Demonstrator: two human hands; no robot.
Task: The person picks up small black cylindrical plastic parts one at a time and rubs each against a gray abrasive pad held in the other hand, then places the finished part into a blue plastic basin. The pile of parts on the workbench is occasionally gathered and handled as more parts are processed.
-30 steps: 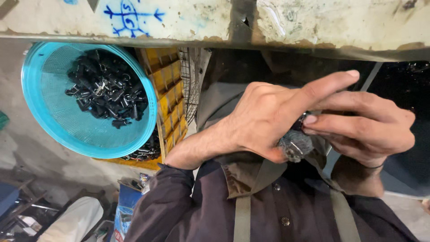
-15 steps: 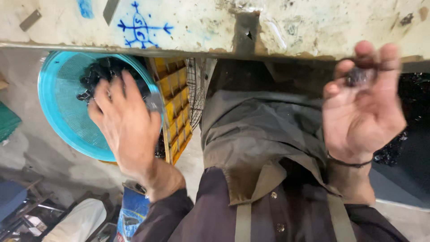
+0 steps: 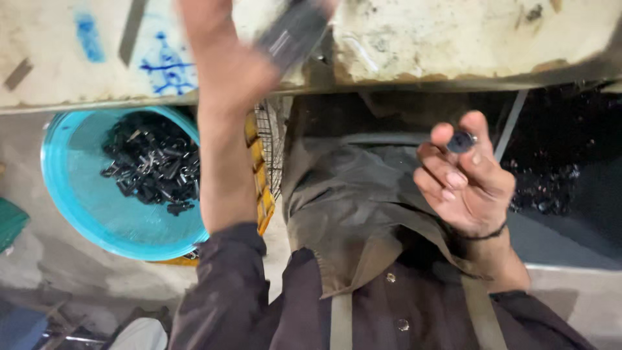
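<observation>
My left hand (image 3: 227, 58) is raised over the edge of the worn white bench (image 3: 453, 39). It grips a dark grey oblong part (image 3: 295, 29), which is blurred by motion. My right hand (image 3: 466, 185) hovers palm-up over my lap, below the bench edge. A small round dark piece (image 3: 461, 141) is pinched between its thumb and fingertips. Under my left forearm a turquoise basin (image 3: 84, 220) holds a heap of small black parts (image 3: 152, 165).
A yellow crate (image 3: 264, 198) and a wire mesh basket (image 3: 272, 139) stand beside the basin. More dark parts (image 3: 551, 188) lie in the shadowed space at the right. The bench carries blue paint marks (image 3: 165, 71). The floor below is grey concrete.
My left hand has risen from over the basin to the bench edge and now holds a dark part. My right hand has dropped slightly, still pinching the small round piece.
</observation>
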